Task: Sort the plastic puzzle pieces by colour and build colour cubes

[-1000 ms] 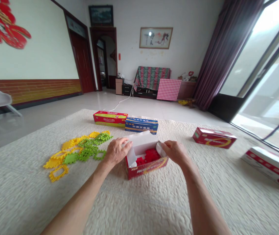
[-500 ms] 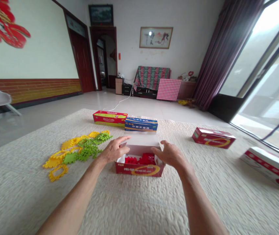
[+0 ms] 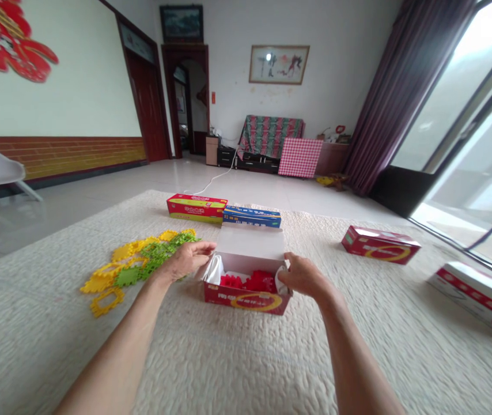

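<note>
The red box (image 3: 224,297) could skew if the right hand (image 3: 310,278), pinching its end, tugs unopposed; the left hand (image 3: 183,260) is loosely spread beside the opposite flap (image 3: 203,273).

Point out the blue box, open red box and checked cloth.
Blue cardboard box (image 3: 252,220): head view, front face.
Open red cardboard box (image 3: 246,301): head view, front wall.
Checked cloth (image 3: 300,157): head view, middle.

Two bare hands flank an open red box (image 3: 246,301) of red plastic pieces (image 3: 260,282) on a quilted mat (image 3: 246,363) — the right hand (image 3: 304,275) at its side, the left hand (image 3: 188,259) by the opposite end — with green pieces (image 3: 159,253) and yellow pieces (image 3: 101,280) lying to the left.
</note>
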Action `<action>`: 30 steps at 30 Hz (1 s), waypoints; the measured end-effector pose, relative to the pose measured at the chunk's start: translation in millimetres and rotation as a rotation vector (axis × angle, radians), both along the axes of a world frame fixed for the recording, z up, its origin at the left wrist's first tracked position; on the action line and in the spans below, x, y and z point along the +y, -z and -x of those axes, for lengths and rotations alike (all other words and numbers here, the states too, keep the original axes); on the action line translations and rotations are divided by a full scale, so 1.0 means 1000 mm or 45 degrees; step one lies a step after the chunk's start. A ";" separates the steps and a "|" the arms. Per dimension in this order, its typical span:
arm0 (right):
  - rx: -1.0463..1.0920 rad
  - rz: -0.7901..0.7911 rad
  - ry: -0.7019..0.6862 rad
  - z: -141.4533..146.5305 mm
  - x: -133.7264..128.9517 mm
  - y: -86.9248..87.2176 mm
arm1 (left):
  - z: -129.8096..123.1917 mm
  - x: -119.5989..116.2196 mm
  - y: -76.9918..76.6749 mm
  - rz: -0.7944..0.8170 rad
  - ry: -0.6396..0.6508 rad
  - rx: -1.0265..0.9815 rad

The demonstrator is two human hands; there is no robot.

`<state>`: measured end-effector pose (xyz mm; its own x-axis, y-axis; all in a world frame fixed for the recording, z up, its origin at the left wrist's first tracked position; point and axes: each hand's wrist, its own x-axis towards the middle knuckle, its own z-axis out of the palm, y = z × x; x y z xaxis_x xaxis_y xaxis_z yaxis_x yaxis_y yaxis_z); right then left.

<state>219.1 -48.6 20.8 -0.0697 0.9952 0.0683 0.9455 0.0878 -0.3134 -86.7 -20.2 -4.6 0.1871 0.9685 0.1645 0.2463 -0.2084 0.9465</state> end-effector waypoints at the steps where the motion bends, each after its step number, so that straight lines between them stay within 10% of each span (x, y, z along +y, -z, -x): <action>1: -0.027 0.011 0.001 0.001 0.000 0.000 | -0.001 0.001 0.001 -0.014 -0.012 0.026; 10: 0.013 0.237 0.026 0.008 -0.005 -0.011 | -0.020 -0.008 -0.019 -0.540 -0.340 0.890; 16: 0.147 0.299 0.012 0.004 -0.006 -0.007 | -0.045 -0.027 -0.020 -0.311 -0.363 1.310; 23: 0.173 0.385 -0.005 0.006 -0.006 -0.008 | -0.035 -0.020 -0.018 -0.106 -0.234 1.181; 30: 0.134 -0.067 0.042 0.012 0.000 -0.004 | -0.029 -0.010 -0.013 -0.189 -0.334 0.855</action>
